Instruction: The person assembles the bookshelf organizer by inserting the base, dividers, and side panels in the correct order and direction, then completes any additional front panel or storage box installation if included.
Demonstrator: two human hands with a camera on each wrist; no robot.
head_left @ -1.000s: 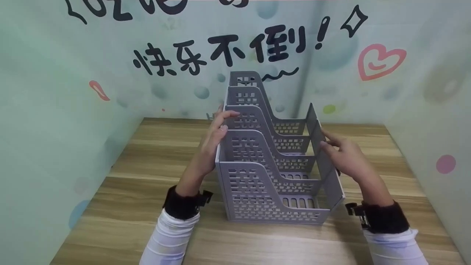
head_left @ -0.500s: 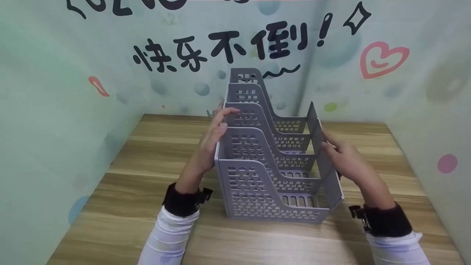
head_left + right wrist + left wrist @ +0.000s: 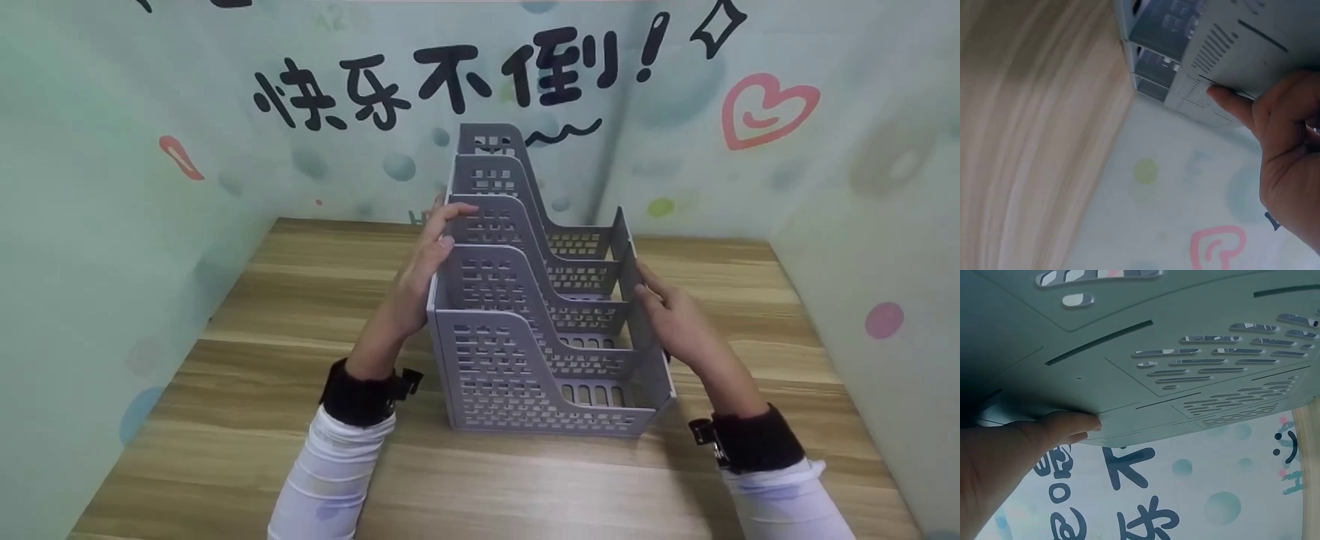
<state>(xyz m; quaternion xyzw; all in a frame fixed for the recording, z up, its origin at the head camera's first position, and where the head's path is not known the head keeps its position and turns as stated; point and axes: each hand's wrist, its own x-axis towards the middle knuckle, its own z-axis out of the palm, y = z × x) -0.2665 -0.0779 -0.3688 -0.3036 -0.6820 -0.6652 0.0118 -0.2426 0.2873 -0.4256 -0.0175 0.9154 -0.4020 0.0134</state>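
Note:
A grey plastic file rack (image 3: 495, 375) with perforated, sloping dividers stands on the wooden table in the head view. My left hand (image 3: 424, 274) grips its tall back panel (image 3: 1112, 382), with a finger hooked over the upper edge and the thumb beside it. On the other side, my right hand (image 3: 679, 322) presses its fingers against the outer face of the low front panel (image 3: 645, 330). The right wrist view shows the index finger (image 3: 1233, 104) stretched along this panel's slots, while the other fingers bend. The panel sits against the divider ends.
Wood-grain table (image 3: 300, 300) surrounds the rack. Behind it hangs a pale backdrop (image 3: 352, 176) with black lettering and a pink heart (image 3: 772, 112). Similar pale walls close off the left and right sides.
The front panel has moved inward under my right hand, narrowing the light gaps beside the dividers. My left hand keeps its place on the back panel. The head view has shifted slightly.

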